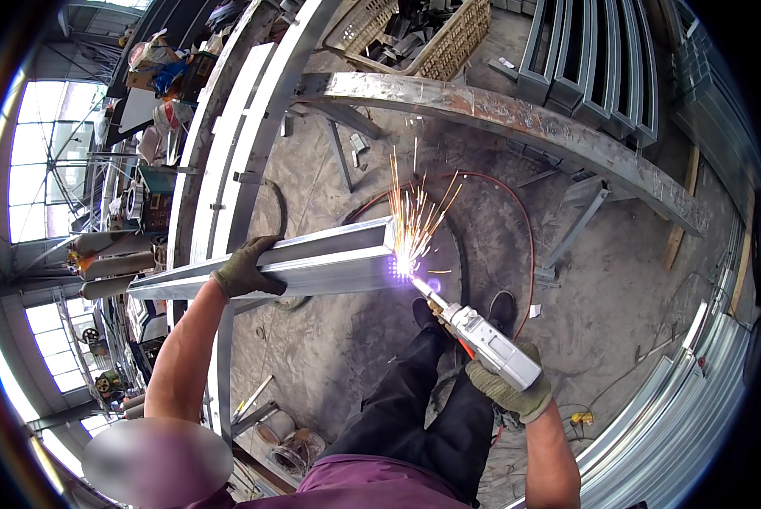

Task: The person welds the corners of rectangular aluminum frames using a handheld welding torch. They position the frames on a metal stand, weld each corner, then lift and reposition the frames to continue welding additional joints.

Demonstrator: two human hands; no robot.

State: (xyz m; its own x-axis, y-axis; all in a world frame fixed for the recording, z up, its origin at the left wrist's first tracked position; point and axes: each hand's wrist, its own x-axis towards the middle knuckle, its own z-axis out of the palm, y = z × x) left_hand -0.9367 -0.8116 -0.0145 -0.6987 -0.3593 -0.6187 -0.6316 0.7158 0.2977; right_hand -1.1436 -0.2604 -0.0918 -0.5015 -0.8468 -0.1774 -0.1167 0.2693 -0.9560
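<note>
My left hand (250,269), in an olive work glove, is closed round a long galvanised steel frame (334,275) of rectangular section. The frame slants from the far left, across a steel rail, to an end in mid-air near the middle. My gloved right hand (511,387) grips a silver-grey handheld welding gun (492,344) by its rear part. Its nozzle (429,291) points at the frame's near right corner. Bright orange sparks (412,220) spray upward from there, with a violet-white glow hiding the exact contact spot.
Long steel rails (243,161) run along the left, and a rusty beam (499,109) crosses the back on legs. Behind it stands a plastic crate (457,38) of dark metal pieces. Steel profiles (677,424) lie at right. A red hose (531,229) curves across the floor.
</note>
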